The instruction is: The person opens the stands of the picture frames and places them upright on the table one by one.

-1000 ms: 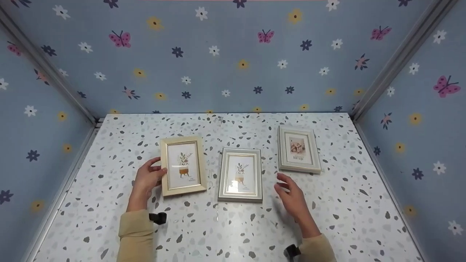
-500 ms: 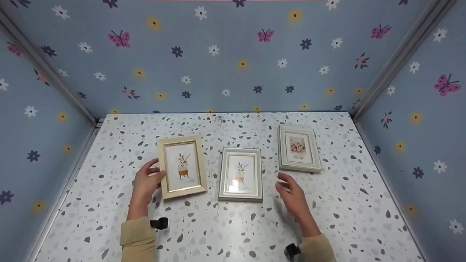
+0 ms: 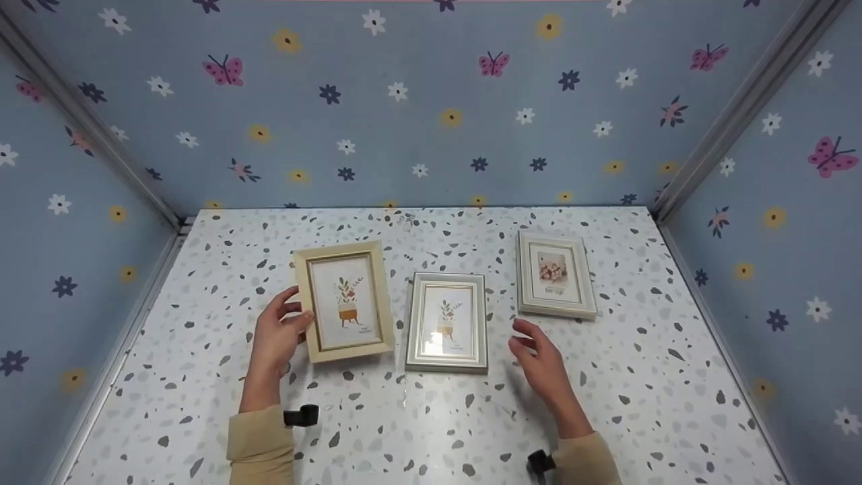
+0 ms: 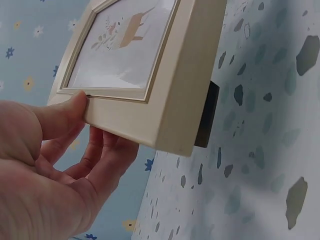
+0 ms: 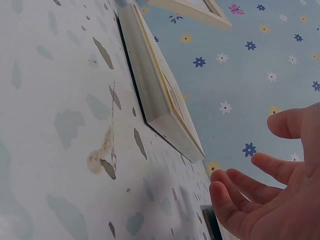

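Observation:
My left hand [image 3: 277, 335] holds a cream picture frame [image 3: 304, 296] by its left edge, thumb on the front and fingers behind. In the left wrist view the cream frame [image 4: 130, 120] is lifted off the table, and a dark piece [image 4: 207, 115] shows behind it. Its picture is a plant in an orange pot. A pale grey-white frame [image 3: 413, 323] with a similar plant picture lies face up in the middle. My right hand [image 3: 541, 364] hovers to the right of it, fingers loosely bent, holding nothing. Beyond that hand lies another whitish frame [image 3: 589, 276] with a flower photo.
A white speckled table [image 3: 404, 431] bears the frames. Blue walls [image 3: 404, 67] with flowers and butterflies rise at the back and on both sides. A black wrist camera [image 3: 302, 415] sits by the left sleeve, another black camera [image 3: 540, 463] by the right sleeve.
The cream frame has risen from the table in my left hand, tilted a little and drifted slightly right. My right hand and the other two frames have stayed nearly where they were.

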The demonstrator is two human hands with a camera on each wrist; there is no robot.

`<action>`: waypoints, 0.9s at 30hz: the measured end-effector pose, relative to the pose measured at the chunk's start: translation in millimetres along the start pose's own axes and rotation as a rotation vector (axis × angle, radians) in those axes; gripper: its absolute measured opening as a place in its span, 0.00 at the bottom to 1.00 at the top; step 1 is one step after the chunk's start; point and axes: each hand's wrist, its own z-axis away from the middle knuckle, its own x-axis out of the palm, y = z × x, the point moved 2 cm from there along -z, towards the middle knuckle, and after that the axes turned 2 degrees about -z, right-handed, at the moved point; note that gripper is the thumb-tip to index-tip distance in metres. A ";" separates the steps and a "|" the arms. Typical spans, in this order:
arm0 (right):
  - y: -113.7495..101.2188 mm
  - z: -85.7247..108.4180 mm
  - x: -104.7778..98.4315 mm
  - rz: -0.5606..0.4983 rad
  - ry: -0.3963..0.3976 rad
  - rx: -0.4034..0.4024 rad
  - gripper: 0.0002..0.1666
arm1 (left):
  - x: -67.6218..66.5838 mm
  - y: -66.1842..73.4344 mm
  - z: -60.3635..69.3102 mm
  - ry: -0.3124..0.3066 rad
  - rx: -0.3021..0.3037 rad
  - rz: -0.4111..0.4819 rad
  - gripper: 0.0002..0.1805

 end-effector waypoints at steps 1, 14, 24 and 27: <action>-0.4 -0.2 -0.1 -0.001 0.000 0.002 0.26 | 1.3 1.1 0.8 0.003 0.008 0.007 0.33; -4.1 1.3 -1.7 -0.008 -0.003 0.033 0.26 | 19.1 5.0 6.5 0.009 0.124 0.163 0.31; -3.9 1.9 1.4 -0.068 -0.013 0.028 0.27 | 33.0 -0.6 11.6 -0.007 0.198 0.305 0.31; -5.2 1.8 3.4 -0.103 -0.030 0.017 0.28 | 39.1 -1.6 14.0 -0.015 0.222 0.334 0.31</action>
